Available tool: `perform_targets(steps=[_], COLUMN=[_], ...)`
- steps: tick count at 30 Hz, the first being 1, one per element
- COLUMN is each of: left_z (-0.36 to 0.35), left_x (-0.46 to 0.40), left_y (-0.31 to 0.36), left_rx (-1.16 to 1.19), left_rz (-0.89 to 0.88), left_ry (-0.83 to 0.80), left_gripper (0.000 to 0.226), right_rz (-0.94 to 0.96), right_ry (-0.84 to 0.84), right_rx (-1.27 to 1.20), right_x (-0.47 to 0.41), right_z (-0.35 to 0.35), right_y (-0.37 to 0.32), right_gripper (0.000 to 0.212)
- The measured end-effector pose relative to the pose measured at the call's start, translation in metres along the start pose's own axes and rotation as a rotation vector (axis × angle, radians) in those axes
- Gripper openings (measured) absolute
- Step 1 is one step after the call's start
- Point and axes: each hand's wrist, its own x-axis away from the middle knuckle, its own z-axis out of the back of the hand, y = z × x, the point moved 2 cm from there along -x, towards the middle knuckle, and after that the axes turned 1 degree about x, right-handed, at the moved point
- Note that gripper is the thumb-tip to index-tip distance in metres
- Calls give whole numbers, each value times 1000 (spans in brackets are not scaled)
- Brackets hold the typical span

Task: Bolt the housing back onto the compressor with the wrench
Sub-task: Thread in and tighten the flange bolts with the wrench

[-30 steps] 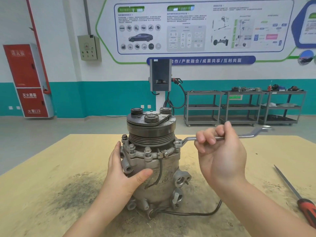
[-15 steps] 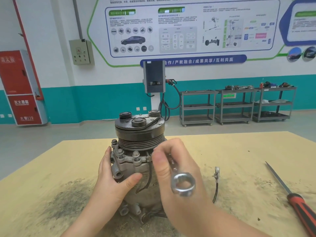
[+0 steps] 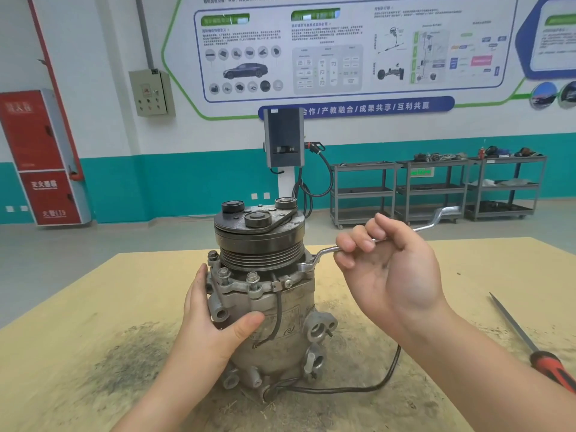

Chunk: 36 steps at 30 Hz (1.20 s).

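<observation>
Two hands on the job, and only the head view to go by. The compressor [image 3: 265, 294] stands upright near the middle of the table [image 3: 358, 269], pulley end up, with its wire trailing off to the right across the tabletop.

The left hand [image 3: 212, 325] is wrapped around the left side of the body just under the housing [image 3: 249, 286], fingers lying along the casting and thumb pressing across the front, so it's bracing the whole thing. The right hand [image 3: 386, 269] has its fingers curled round the shank of the wrench [image 3: 327, 251], palm facing the camera.

Now the bit that matters: the ring end of the wrench sits down on a bolt at the right rear of the housing flange, touching it, and the wrench's long axis runs from there out to the right and slightly up, away from the compressor. So the bolt lies to the left of the grip and a little below it, and the right hand is clearly the nearer one. Any swing looks like it has to pivot round that left end while the left hand stops the body from spinning.

Three bolts [image 3: 253, 277] on the front left of the flange still stand proud. A red-handled screwdriver [image 3: 530, 341] lies well off to the right.
</observation>
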Motion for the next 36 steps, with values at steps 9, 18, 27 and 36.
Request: perform_targets(steps=[9, 18, 27, 36], left_z=[0, 0, 1, 0], left_x=[0, 0, -2, -3], left_y=[0, 2, -2, -1], left_rx=[-13, -33, -35, -9], left_rz=[5, 1, 6, -13], left_ry=[6, 11, 19, 10], left_gripper=[142, 143, 142, 139], right_rz=[-4, -123, 576, 514], right_ry=[-88, -29, -73, -147], right_rx=[64, 27, 580, 684], right_x=[-7, -18, 28, 37], right_z=[3, 16, 2, -18], right_y=[-7, -3, 18, 7], right_gripper=[39, 34, 40, 36])
